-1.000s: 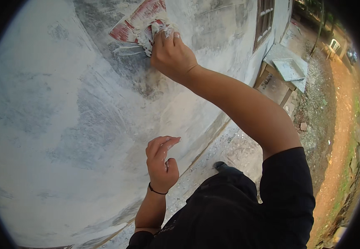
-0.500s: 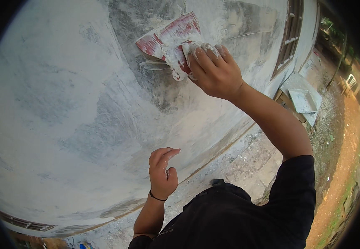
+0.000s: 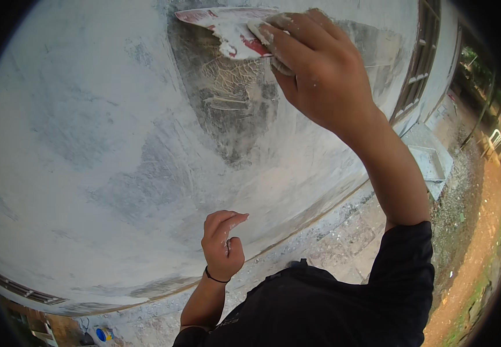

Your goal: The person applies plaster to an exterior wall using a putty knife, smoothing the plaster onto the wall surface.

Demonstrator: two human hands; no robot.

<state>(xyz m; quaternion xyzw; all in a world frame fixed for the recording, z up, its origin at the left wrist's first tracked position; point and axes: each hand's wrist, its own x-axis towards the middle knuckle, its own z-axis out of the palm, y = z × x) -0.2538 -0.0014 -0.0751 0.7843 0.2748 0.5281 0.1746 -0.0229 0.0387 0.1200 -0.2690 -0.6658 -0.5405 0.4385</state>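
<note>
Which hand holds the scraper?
The right hand, nearer the dark patch, grips the red, white-smeared scraper; the left hand, with the black wristband, holds nothing visible.

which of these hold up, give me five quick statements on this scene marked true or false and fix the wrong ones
1. The right hand holds a red spreader smeared with white paste. True.
2. The left hand grips a second tool. False: no object shows in it, and it is held in a loose curl.
3. A dark patch shows on the pale wall, below the red spreader in the picture. True.
4. The white chair is at the picture's left edge. False: it is toward the right edge.
5. A dark band is worn just behind the left hand. True.
</note>
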